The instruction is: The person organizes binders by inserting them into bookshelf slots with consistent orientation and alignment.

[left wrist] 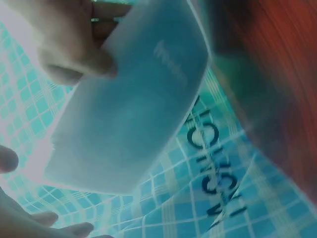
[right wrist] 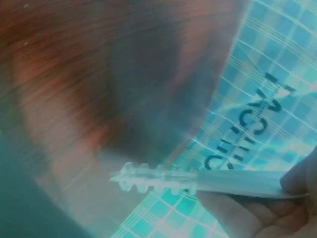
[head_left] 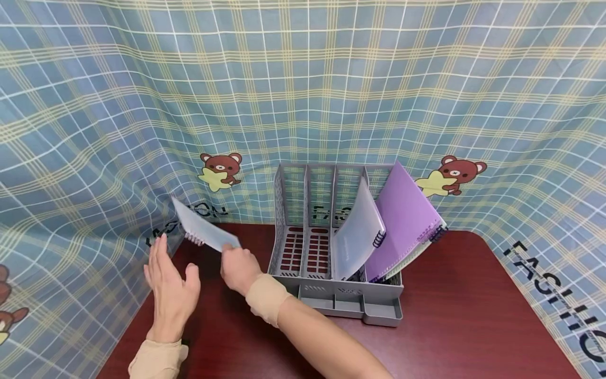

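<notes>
A small spiral notebook point(head_left: 204, 225) with a pale translucent cover is tilted in the air above the table's left side. My right hand point(head_left: 240, 269) pinches its near right end between thumb and fingers; the white coil point(right wrist: 153, 179) shows in the right wrist view. To the left, my left hand point(head_left: 171, 295) is raised with its fingers straight and thumb apart, not touching the notebook. Right of both hands stands a grey file rack point(head_left: 326, 287). A frosted-cover notebook point(head_left: 357, 237) with a dark coil and a larger purple notebook point(head_left: 402, 226) lean in its right slots.
The rack's left slots point(head_left: 292, 252) show their slatted bases, and small trays point(head_left: 381, 311) run along its front. A dark red table point(head_left: 473, 316) lies beneath. Plaid cloth point(head_left: 331, 79) with bear prints hangs behind and at both sides.
</notes>
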`<state>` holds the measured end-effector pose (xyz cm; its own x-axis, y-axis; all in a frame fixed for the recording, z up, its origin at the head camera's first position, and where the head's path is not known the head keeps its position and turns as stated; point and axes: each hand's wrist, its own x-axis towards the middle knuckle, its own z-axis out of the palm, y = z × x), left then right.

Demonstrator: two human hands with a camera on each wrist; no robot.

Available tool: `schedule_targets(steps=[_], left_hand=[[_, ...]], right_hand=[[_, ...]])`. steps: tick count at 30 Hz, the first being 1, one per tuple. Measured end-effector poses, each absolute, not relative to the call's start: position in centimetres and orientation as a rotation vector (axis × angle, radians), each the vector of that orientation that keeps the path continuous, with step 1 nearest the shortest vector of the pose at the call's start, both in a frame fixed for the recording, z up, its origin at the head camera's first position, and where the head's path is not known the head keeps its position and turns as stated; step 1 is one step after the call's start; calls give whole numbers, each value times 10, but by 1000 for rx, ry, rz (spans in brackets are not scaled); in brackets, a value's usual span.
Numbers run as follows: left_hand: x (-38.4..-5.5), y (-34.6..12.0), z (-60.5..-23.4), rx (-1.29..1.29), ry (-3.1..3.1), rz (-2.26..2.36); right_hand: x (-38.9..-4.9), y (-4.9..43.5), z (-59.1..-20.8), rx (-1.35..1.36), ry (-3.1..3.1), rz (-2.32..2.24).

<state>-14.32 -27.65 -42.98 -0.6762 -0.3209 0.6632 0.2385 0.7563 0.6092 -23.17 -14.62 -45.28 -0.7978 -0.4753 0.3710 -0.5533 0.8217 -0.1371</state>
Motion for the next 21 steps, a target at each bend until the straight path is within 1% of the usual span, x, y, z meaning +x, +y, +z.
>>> schedule_targets(steps=[6, 13, 21], left_hand=[[-145, -269, -429, 177, -2155, -1009], [-158, -254, -423, 153, -2094, -1068], [-170, -232, -417, 193, -2180, -1121]], right_hand=[[-221, -125, -437, 725, -2572, 726], [-202, -93, -411, 674, -2345, 1035], [-182, -39, -381, 620, -2169, 1325]])
